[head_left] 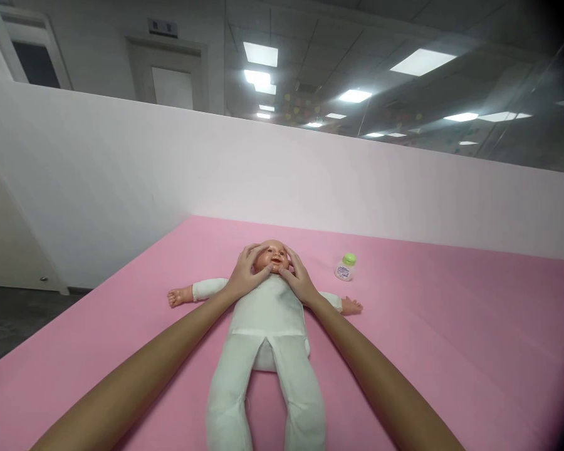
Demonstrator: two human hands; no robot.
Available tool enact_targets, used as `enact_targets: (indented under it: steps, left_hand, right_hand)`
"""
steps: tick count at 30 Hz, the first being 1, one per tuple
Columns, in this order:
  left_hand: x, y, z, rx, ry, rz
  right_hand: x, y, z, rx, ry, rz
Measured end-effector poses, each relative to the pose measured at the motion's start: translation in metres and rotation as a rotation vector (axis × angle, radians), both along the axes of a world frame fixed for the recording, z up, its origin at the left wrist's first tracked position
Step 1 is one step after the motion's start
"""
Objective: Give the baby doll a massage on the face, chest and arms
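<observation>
Nearest the camera, two bare forearms are reaching forward over a pink mat (451,326), one from each lower corner of the view. Between them a baby doll (267,326) is lying on its back, dressed in a white suit, legs pointing toward the camera and arms spread out to either side, small bare hands showing at the cuffs. Farther along, the left hand (247,275) is resting on the left side of the doll's head as seen here, fingers spread open and curving over the cheek and temple, thumb lying near the chin. The right hand (298,279) is doing the same on the other side, fingers open and pressed against the cheek. Neither grip is closing around anything; both are lying flat and loose against the face, cradling the head between them. Just beyond and to the right of the doll's head, well apart from the hands, a small white bottle (345,268) with a green cap is standing on the mat. Behind it all a plain white wall (122,181) is running across the view
</observation>
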State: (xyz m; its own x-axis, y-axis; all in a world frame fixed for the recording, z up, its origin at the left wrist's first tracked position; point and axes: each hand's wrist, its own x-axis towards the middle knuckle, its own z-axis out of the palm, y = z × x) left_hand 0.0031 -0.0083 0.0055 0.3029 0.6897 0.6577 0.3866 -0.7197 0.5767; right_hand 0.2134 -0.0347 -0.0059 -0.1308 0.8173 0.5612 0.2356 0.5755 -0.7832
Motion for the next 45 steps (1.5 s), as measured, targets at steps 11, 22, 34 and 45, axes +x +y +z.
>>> enact_targets:
  steps: [11, 22, 34, 45]
  left_hand:
    - [0.0, 0.0027, -0.0021, 0.025, 0.005, 0.0]
    - [-0.0004, 0.0018, -0.0016, 0.03, 0.008, -0.008]
    - [-0.0013, 0.0021, -0.0023, 0.027, 0.022, -0.001]
    - [-0.0008, 0.0003, -0.0006, 0.013, 0.011, -0.008]
  right_hand:
    - [-0.0001, 0.0009, -0.0006, -0.004, -0.009, -0.013]
    - [-0.0003, 0.0004, -0.0001, -0.018, -0.016, -0.029]
    - [-0.001, 0.0011, 0.0, -0.023, -0.006, -0.031]
    - [-0.0004, 0.0016, -0.0009, -0.015, -0.011, -0.028]
